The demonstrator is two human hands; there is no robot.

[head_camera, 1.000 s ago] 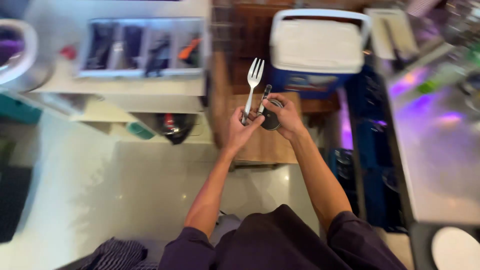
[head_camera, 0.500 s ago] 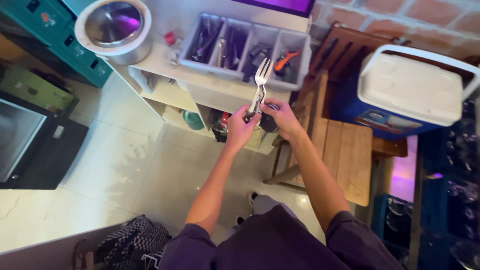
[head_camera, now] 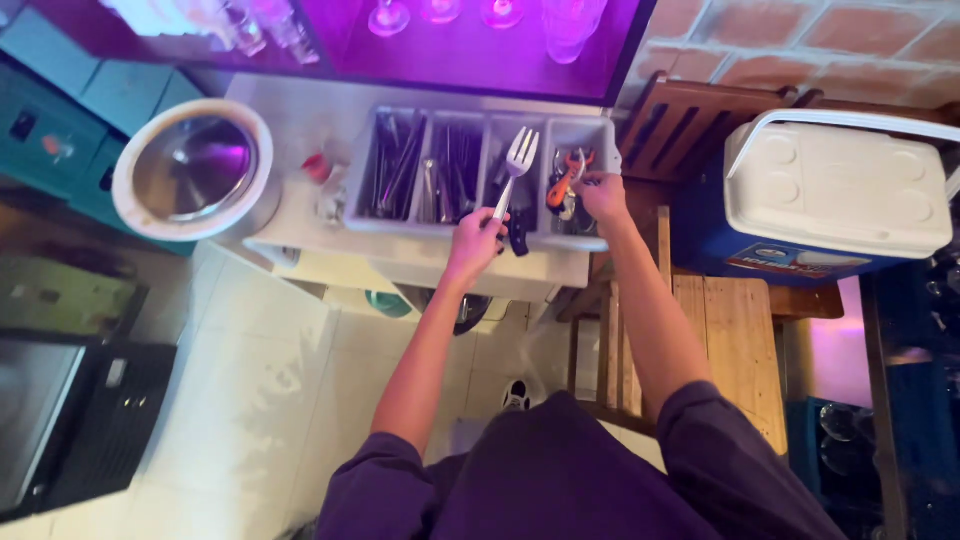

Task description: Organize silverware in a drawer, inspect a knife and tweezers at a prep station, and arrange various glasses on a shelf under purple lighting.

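My left hand [head_camera: 476, 236] grips a silver fork [head_camera: 514, 166] by its handle, tines pointing up, over the grey cutlery tray [head_camera: 360, 160]. My right hand [head_camera: 603, 192] reaches into the tray's rightmost compartment, fingers closed among the small tools there, beside an orange-handled tool [head_camera: 562, 180]. What the right fingers hold is hidden. The other compartments hold several dark and silver utensils [head_camera: 447, 172].
A round white-rimmed steel lid [head_camera: 192, 168] sits left of the tray on the white counter [head_camera: 300, 110]. A white-and-blue cooler [head_camera: 835, 195] rests on a wooden bench [head_camera: 735, 340] at the right. Glasses [head_camera: 500, 12] stand on the purple-lit shelf. A dark appliance [head_camera: 70, 420] stands low left.
The view has swung toward the cutlery tray. My hands have parted: the left keeps the fork over the tray, and the right has moved into the rightmost compartment.
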